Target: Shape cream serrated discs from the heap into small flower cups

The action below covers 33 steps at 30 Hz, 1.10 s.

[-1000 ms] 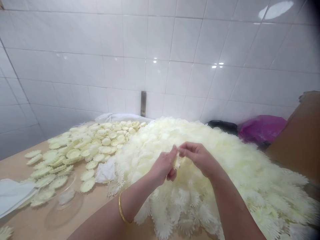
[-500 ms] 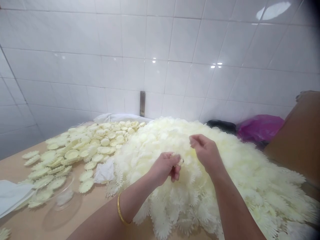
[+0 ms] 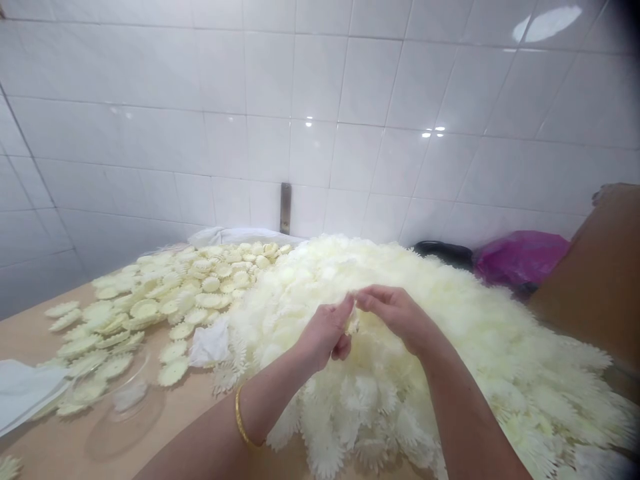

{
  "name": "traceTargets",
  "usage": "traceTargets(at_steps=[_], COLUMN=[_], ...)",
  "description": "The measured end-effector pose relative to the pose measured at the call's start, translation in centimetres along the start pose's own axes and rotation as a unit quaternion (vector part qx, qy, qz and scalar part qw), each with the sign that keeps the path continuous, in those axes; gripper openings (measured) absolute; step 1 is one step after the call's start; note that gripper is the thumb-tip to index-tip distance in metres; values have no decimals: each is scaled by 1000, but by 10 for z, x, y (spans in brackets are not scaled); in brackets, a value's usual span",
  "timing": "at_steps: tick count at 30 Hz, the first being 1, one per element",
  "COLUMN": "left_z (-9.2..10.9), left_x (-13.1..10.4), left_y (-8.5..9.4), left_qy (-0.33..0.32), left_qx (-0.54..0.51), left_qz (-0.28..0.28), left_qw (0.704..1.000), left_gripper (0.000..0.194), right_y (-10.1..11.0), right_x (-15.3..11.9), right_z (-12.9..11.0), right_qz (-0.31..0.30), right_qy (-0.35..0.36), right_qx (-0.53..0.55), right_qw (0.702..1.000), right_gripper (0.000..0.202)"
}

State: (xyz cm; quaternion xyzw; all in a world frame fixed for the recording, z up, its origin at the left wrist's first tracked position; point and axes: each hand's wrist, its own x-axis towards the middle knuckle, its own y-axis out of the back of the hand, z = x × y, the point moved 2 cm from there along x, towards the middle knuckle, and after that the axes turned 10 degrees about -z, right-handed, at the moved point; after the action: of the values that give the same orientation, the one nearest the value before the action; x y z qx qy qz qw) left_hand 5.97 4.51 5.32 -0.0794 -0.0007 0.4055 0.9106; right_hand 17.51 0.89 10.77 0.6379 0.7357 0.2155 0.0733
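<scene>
While left hand (image 3: 325,333) pinches pale piece (image 3: 353,322), long axis near upright, right hand (image 3: 394,309) bunched at its top, hold unclear.

Behind a tan table (image 3: 45,460), a white tiled wall (image 3: 220,73) is shown, with a narrow metal strip (image 3: 285,209) set upright against it. At right, a purple plastic bag (image 3: 523,257) is seen between a black object (image 3: 444,253) and brown cardboard (image 3: 595,280). At left, white sheets (image 3: 27,390) are laid near a clear vessel (image 3: 131,400).

On the table (image 3: 190,398), discs (image 3: 145,308) lie left of the petal heap (image 3: 380,377), a bag (image 3: 523,257) apparently behind its right side.
</scene>
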Motion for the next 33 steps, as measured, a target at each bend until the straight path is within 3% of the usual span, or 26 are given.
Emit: traceTargets(at_steps=[2,5,8,10,12,14,17,20,22,24,28,33], left_z=[0,1,6,8,9,8,6,5,5,4,2,4], left_x=[0,-1,-3,-4,-4,-4,-2,-2,-1,-1,0,0], left_y=[0,0,-1,-2,-3,-3,-3,-1,-1,-1,0,1], left_qy=[1,17,21,16,10,15,33,40,35,27,1,-43], left_qx=[-1,-14,-44,-56,-62,-71,-93,-122,-130,-128,-92,-65], left_qz=[2,0,-33,-53,-57,-59,-62,-67,-86,-108,-126,-144], left_qw=[1000,1000,998,997,996,996,993,989,987,986,988,987], left_gripper=[53,60,63,55,48,50,57,60,59,58,49,35], right_y=[-4,-6,-1,6,13,15,9,-1,-5,-7,-5,-7], right_x=[1,3,4,3,2,1,1,0,0,2,5,6], right_z=[0,1,5,8,10,9,5,2,3,5,10,8], right_qz=[-17,10,108,194,238,216,110,11,-23,-18,64,110], right_qy=[9,18,7,-11,-21,-15,9,5,2,5,22,39], right_qx=[3,-15,-74,-122,-134,-105,-70,-96,-118,-137,-198,-213], right_qw=[1000,1000,991,973,962,971,991,995,993,990,978,970], right_gripper=[26,22,21,21,22,24,27,27,22,18,14,16])
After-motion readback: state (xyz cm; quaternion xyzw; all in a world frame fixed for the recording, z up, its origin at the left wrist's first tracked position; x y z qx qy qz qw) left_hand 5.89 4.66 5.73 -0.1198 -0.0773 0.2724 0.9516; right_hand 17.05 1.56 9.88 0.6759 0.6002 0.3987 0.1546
